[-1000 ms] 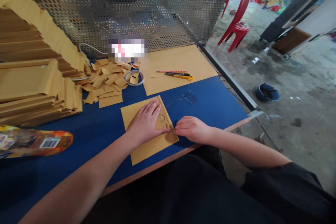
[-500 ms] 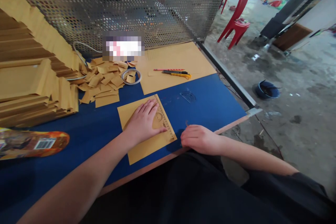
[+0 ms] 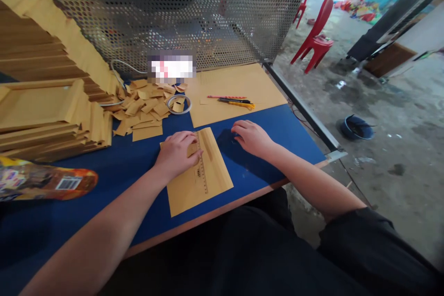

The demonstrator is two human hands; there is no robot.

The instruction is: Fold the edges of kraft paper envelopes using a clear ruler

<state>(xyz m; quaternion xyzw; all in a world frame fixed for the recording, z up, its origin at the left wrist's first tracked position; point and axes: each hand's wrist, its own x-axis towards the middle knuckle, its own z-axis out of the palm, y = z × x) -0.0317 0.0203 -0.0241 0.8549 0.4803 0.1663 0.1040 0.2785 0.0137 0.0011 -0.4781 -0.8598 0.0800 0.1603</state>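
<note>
A clear ruler (image 3: 202, 178) with black markings lies on a brown paper envelope (image 3: 218, 173) on the blue tabletop. My left hand (image 3: 176, 153) is over the envelope's left part, fingers and thumb bent on the ruler's upper end. My right hand (image 3: 252, 138) is low over the tabletop right of the envelope, empty as far as I can see, with its fingers curved and the thumb apart from them. It covers the spot where a clear protractor lay. Behind it, a red pencil (image 3: 225, 97), a black pen (image 3: 236, 101) and a yellow cutter (image 3: 244, 105) rest on a large brown sheet (image 3: 239, 81).
Stacked brown envelopes (image 3: 38, 106) fill the left side. Near them are loose paper pieces (image 3: 147, 106), a tape roll (image 3: 179, 105) and a colourful packet (image 3: 48, 179). A perforated metal panel (image 3: 208, 18) stands behind. A red chair (image 3: 317, 41) and blue basin (image 3: 355, 128) are on the floor.
My left hand has shifted the ruler left, away from the envelope's right edge. My right hand has moved forward from the table's front edge to over the protractor's spot.
</note>
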